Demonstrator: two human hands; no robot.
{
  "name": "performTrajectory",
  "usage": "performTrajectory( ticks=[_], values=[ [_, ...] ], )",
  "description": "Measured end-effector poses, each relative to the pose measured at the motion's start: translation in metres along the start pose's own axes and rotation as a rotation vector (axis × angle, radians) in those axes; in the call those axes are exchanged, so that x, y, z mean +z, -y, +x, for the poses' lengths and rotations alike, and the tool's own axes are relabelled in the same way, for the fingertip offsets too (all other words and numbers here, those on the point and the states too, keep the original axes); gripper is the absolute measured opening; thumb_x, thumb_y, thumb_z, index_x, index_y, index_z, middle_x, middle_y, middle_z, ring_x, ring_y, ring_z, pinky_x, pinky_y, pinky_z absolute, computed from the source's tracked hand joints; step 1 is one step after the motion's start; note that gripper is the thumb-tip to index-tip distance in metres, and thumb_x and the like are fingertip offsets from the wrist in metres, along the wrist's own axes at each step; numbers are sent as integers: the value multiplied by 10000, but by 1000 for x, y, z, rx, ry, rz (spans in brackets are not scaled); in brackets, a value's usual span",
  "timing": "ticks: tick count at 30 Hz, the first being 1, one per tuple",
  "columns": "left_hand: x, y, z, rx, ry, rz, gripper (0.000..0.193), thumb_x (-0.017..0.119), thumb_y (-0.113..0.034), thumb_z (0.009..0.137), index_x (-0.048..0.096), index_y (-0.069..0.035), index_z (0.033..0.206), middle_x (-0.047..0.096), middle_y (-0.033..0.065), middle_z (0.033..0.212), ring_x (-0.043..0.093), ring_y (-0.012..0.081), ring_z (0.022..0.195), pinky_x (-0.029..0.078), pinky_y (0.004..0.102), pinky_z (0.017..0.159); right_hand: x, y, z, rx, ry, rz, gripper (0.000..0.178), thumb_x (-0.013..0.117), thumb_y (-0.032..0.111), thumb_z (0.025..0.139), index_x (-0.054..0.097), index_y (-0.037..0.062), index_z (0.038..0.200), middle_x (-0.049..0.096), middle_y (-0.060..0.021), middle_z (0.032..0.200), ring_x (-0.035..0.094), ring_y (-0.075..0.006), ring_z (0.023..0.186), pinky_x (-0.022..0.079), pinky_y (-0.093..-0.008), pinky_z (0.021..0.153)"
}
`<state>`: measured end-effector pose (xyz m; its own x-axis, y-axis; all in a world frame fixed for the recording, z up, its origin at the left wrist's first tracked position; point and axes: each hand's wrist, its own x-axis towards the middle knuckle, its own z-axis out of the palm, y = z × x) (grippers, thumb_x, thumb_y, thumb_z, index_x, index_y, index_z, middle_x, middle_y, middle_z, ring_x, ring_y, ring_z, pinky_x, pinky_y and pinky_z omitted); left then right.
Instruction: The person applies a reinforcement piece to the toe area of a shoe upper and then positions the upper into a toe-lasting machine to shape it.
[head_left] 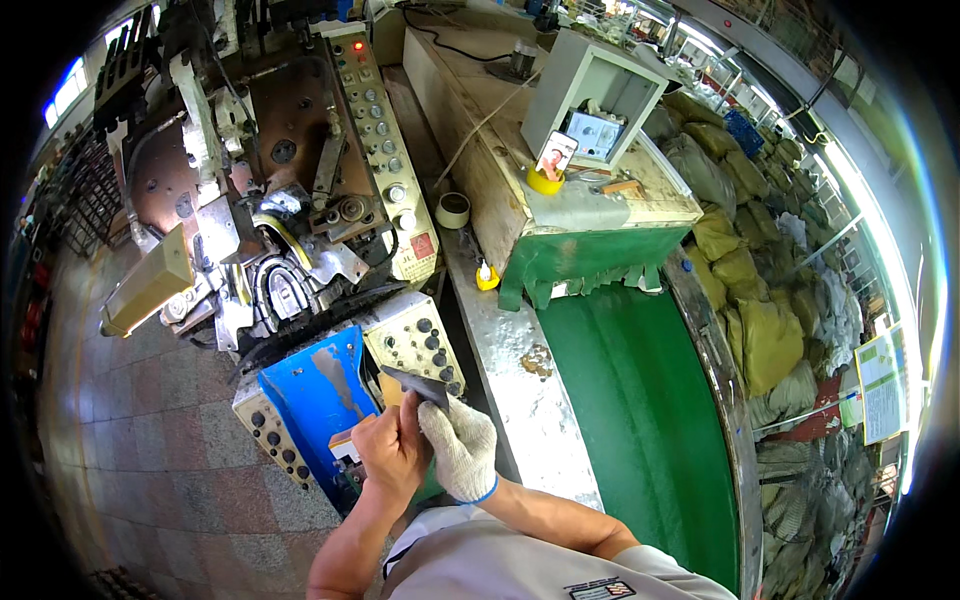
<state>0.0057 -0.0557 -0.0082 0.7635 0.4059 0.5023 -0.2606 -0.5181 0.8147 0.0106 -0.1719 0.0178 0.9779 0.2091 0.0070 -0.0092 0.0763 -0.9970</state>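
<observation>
A dark grey, flat, pointed piece [420, 386] is held in front of me above the machine's front panel; its exact kind does not show. My bare left hand [388, 446] is closed at its lower left end, fingers bent and pressed against it. My right hand [462, 448], in a white knitted glove with a blue cuff, grips the same piece from the right. Just below the hands is a worn blue metal cover [318, 390], between cream panels with black knobs [412, 340]. A small tan-and-white block [343, 445] shows beside my left wrist.
Ahead on the left stands a machine with a curved metal clamp [283, 290] and a long button panel [372, 130]. A green conveyor belt [640, 390] runs on my right. On the bench are a grey box [548, 95] and a phone in a yellow holder [545, 180]. Sacks [765, 345] lie beyond.
</observation>
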Motion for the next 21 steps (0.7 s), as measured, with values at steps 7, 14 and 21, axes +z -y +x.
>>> performTrajectory(
  ticks=[7,14,21],
  values=[
    [-3,-9,3,-4,16,-13,443,671,-130,1084,547,44,696,375,131,567,303,120,512,258,380,456,0,-4,-2,-46,8,-33,346,629,96,1081,661,-49,1393,771,-162,1127,696,-152,1032,557,-321,946],
    [-3,-12,8,-68,-11,-61,475,668,-152,1094,535,30,675,352,90,568,294,109,526,251,370,455,4,-6,-1,-112,-17,-69,336,630,91,1079,672,-43,1384,778,-172,1120,716,-166,1023,566,-328,933],
    [-8,-16,12,-160,-50,-197,436,666,-127,1085,593,52,694,386,161,547,328,106,514,301,373,453,8,-4,-2,-78,21,-6,330,613,62,1082,678,-44,1388,764,-104,1203,677,-138,1122,533,-305,1002]
  ],
)
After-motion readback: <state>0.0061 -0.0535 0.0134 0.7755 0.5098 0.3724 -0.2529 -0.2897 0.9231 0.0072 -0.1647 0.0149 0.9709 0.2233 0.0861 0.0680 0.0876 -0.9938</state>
